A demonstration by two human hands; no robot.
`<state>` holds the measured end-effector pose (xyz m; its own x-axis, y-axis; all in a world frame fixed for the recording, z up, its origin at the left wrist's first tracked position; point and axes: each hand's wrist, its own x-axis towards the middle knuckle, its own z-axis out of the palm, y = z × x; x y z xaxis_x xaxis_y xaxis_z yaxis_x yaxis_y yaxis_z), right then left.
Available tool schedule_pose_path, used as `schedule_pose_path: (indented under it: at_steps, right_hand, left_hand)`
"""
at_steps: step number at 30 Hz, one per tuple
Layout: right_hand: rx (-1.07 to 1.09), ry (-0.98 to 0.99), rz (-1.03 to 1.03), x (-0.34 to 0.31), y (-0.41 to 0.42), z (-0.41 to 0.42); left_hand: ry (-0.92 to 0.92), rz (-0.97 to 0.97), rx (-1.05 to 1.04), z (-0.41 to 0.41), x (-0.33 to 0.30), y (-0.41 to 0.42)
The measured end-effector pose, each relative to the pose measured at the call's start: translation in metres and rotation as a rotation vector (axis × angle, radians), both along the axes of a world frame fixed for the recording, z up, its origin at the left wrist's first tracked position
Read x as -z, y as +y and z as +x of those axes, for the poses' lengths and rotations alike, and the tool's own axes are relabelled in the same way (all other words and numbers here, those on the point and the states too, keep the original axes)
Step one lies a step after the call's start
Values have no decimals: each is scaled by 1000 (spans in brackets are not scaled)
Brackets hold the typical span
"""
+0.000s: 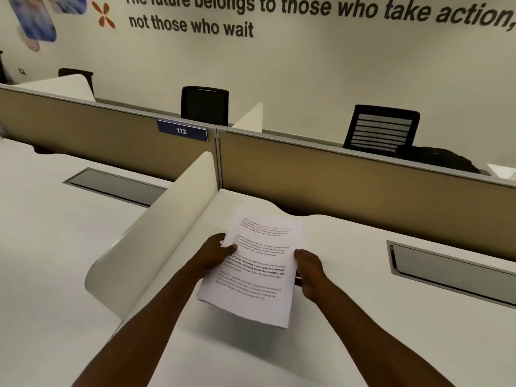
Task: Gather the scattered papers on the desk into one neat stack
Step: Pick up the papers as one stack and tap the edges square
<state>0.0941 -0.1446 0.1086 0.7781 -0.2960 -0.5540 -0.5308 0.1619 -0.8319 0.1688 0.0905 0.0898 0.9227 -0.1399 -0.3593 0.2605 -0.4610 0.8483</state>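
Note:
A stack of white printed papers (257, 263) is held just above the white desk (349, 317), tilted slightly, its near edge lifted. My left hand (213, 254) grips the stack's left edge with the thumb on top of the page. On the right edge, my right hand (308, 270) holds the stack, fingers curled under it. The sheets look lined up as one pile. I see no loose paper elsewhere on the desk.
A curved white side divider (156, 233) stands just left of the stack. A tan partition (349, 174) with a "112" label (182, 131) closes the back. Grey cable trays (452, 272) (117, 184) are set into the desks. Black chairs (381, 129) stand beyond.

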Motion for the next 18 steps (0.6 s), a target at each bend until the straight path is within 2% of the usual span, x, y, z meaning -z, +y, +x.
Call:
schedule_pose_path:
  at_steps: [3, 10, 18]
  right_hand:
    - [-10, -5, -6, -2, 17, 47]
    - [-30, 22, 2, 11, 50, 147]
    - [-61, 42, 40, 55, 72, 207]
  left_hand:
    - [-54, 98, -22, 48, -6, 12]
    - [-55, 198, -97, 144, 5, 30]
    - [-30, 280, -195, 190, 54, 38]
